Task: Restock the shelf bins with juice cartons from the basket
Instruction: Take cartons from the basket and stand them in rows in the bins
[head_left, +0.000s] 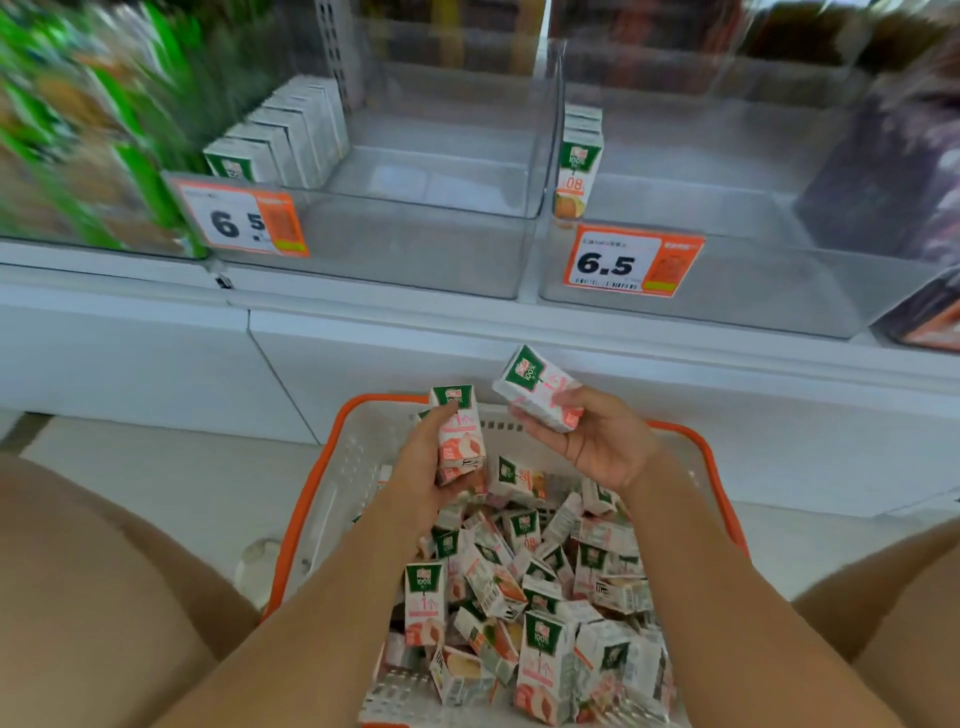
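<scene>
Orange rims a white plastic basket (691, 441) that sits on the floor between the person's knees, heaped with small juice cartons (524, 587) lying at all angles. The left hand (426, 478) is above the basket's far end with its grip clamped round a stack of cartons (460, 434), the front one upright with its green top and pink peach print facing the camera; how many lie behind it cannot be told. The right hand (597, 441), palm up just beside the left, has its grip closed on a single carton (537, 387) that is tilted with its green top toward the shelf. Above the basket, on a white shelf (363, 312), stand two clear bins. The left bin (415, 249) holds a row of cartons (280, 135) packed along its left wall and bears a price tag (241, 221). The right bin (727, 280) has a short row of cartons (579, 161) against its left wall, and a price tag reading 6.5 (631, 262). Blurred green packs (78, 130) fill the neighbouring bin at far left.
</scene>
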